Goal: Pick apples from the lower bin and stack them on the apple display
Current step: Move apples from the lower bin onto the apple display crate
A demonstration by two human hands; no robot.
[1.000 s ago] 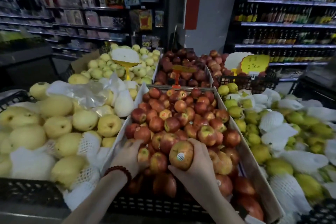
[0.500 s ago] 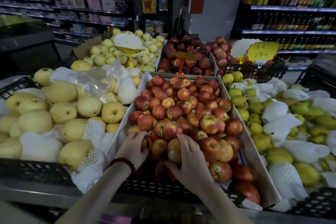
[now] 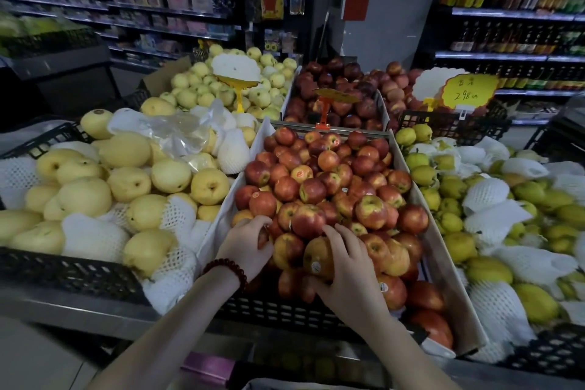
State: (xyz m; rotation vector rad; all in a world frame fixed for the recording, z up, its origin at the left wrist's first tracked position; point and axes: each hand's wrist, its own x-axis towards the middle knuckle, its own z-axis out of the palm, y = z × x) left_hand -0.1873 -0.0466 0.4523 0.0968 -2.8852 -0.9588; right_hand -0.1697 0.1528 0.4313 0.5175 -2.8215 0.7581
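Note:
The apple display (image 3: 408, 168) is a cardboard-lined crate heaped with red and yellow-red apples. My right hand (image 3: 351, 269) is closed around a yellowish apple with a white sticker (image 3: 318, 258) at the pile's near edge, pressed in among other apples. My left hand (image 3: 245, 245), with a dark red bead bracelet on its wrist, cups a red apple (image 3: 262, 236) at the pile's near left corner. The lower bin shows only as a dim strip at the bottom edge.
A black crate (image 3: 63, 272) of yellow pears in foam nets sits left. Green-yellow pears in white nets (image 3: 493, 218) fill the right. Behind are dark red apples (image 3: 335, 95), pale green apples (image 3: 202, 85), an orange price clip (image 3: 324, 108) and a yellow price sign (image 3: 468, 90).
My right hand carried the stickered apple from above the pile down onto its near edge. My left hand stayed on the left corner of the pile. The view tilted slightly.

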